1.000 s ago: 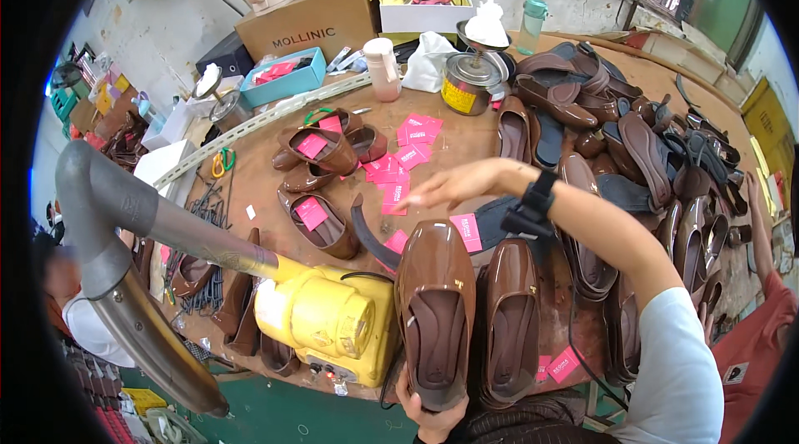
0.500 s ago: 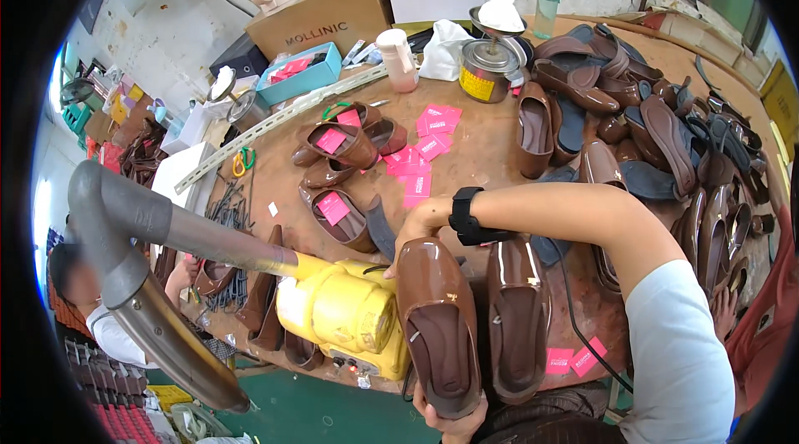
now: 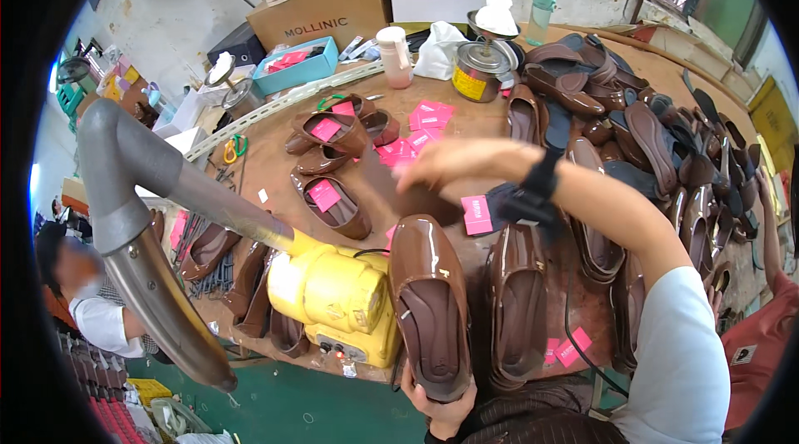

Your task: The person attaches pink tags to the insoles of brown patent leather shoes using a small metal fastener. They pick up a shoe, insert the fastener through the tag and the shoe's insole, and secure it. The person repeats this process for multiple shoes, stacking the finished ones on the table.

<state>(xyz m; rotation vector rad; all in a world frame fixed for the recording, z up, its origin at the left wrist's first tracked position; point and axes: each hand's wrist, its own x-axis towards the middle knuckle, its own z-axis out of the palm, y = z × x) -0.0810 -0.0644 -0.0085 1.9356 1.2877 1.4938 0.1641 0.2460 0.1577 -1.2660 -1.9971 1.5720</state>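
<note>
My left hand (image 3: 437, 411) grips the heel end of a glossy brown loafer (image 3: 428, 277), held upright with its toe away from me, beside a similar shoe (image 3: 516, 311). My right hand (image 3: 420, 169) is closed on a motion-blurred dark brown, flat piece (image 3: 387, 182), apparently an insole, above the table behind the held shoe's toe. Pink cards (image 3: 424, 115) lie loose around it and inside several brown shoes (image 3: 349, 219). A yellow machine (image 3: 325, 294) with a grey tubular arm (image 3: 183, 178) stands just left of the held shoe.
A pile of brown shoes and soles (image 3: 649, 144) covers the table's right side. Cans (image 3: 478, 82), cups, boxes (image 3: 316, 24) and scissors (image 3: 235, 147) lie toward the back and left. Co-workers are at the left (image 3: 100, 319) and right (image 3: 745, 361) edges.
My right hand reached down behind the shoe's toe and has risen with the dark flat piece, which earlier lay on the table. My left hand still holds the shoe.
</note>
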